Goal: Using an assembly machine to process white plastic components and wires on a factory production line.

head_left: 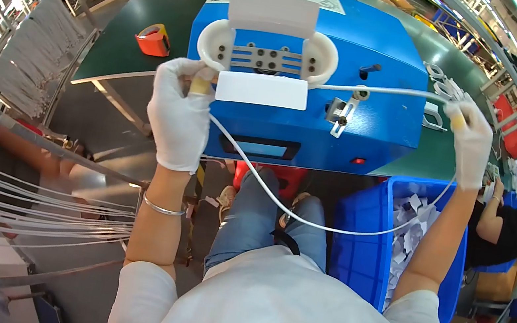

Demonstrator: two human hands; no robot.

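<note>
A blue bench machine (381, 53) stands before me, with a white curved guide and small metal bars on its top and a white flap (262, 90) at its front. At the guide's left side, my left hand (180, 110), in a white glove, is closed with thumb and fingers pinched on a white cable (290, 214). My right hand (469, 139), gloved too, grips the cable off the machine's right side. One stretch runs nearly straight from the right hand into the guide; another sags in a loop over my lap between both hands. The cable's ends are hidden.
An orange tape measure (153, 39) lies on the green table (120, 60) at left. White coiled cables (436, 116) rest at the table's right. A blue bin (362, 230) of white scraps stands at my right. Several cables hang on a rack (37, 212) at left. Another person (505, 232) sits at far right.
</note>
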